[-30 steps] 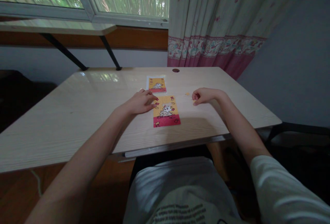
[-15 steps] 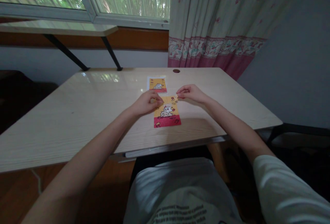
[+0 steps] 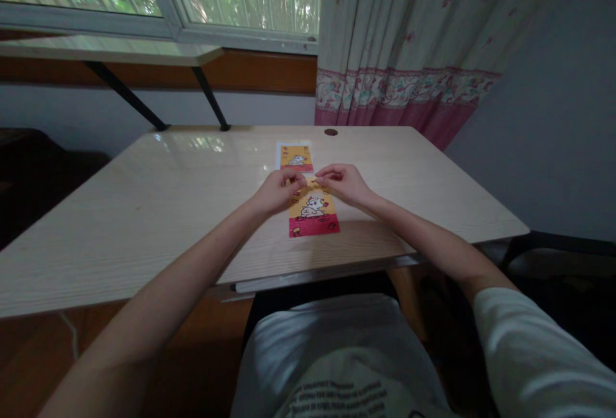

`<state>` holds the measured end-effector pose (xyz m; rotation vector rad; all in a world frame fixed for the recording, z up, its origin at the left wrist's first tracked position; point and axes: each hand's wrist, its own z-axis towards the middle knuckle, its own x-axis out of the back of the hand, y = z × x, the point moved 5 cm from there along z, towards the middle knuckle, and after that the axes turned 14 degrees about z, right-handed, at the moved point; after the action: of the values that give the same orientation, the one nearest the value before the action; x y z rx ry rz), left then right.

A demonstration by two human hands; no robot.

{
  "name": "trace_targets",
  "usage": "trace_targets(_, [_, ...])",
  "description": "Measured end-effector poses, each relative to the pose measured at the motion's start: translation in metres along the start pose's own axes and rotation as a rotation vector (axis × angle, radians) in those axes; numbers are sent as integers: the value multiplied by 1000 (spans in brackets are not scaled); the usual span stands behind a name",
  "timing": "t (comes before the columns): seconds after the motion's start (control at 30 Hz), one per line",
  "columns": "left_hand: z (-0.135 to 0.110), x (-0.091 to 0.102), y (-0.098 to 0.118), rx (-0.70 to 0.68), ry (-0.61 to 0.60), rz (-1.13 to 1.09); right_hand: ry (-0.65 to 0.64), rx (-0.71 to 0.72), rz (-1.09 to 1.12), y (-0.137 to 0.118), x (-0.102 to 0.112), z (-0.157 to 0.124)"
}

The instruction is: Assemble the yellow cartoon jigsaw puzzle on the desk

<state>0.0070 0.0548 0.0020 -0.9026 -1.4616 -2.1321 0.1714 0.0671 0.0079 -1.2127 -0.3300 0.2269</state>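
A jigsaw puzzle (image 3: 315, 224) with a white cartoon animal on yellow and red lies on the desk in front of me. Over its top edge, my right hand (image 3: 344, 183) pinches a small yellow puzzle piece (image 3: 312, 182) between thumb and fingers. Fingers curled, my left hand (image 3: 282, 190) meets the same piece from the other side and covers the puzzle's upper left corner. Just beyond my hands lies a reference picture (image 3: 296, 156) with the same drawing, its lower left edge partly behind my left hand.
The pale wooden desk (image 3: 168, 212) carries a raised shelf (image 3: 144, 51) on black supports at the back left. A round cable hole (image 3: 330, 132) sits near the far edge. Behind stand a window and a long curtain (image 3: 385, 52); a dark chair (image 3: 568, 270) is at the right.
My right hand has moved left with the puzzle piece, from the puzzle's upper right corner to the middle of its top edge. My left hand has shifted slightly right, so both hands' fingertips almost meet.
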Motion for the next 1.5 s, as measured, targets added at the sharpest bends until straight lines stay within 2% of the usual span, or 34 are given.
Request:
trace_targets(0.2, [1,3,-1,-35,0,68,-72,262,-424,-20,-2,-5])
trace_targets(0.37, [0,5,4,-67,-12,142,-161,461,-568,-26,-5,-8])
trace_targets(0.47, [0,4,6,-77,-20,133,-199,510,-634,-25,-5,-9])
trace_targets(0.57, [1,6,4,-80,1,109,-183,486,-659,-22,-3,-7])
trace_targets(0.67, [4,14,-2,-104,35,145,-125,389,-610,-16,0,-5])
trace_targets(0.77, [4,21,-6,-228,11,249,-119,235,-549,-3,-1,-2])
trace_targets(0.87, [2,22,-5,-393,-58,326,-166,149,-505,8,-5,-1])
trace_targets(1.07, [-3,14,-1,-511,-126,406,-196,128,-529,15,-7,-1])
trace_targets(1.5, [-6,6,2,-552,-191,535,-214,142,-575,11,-7,-2])
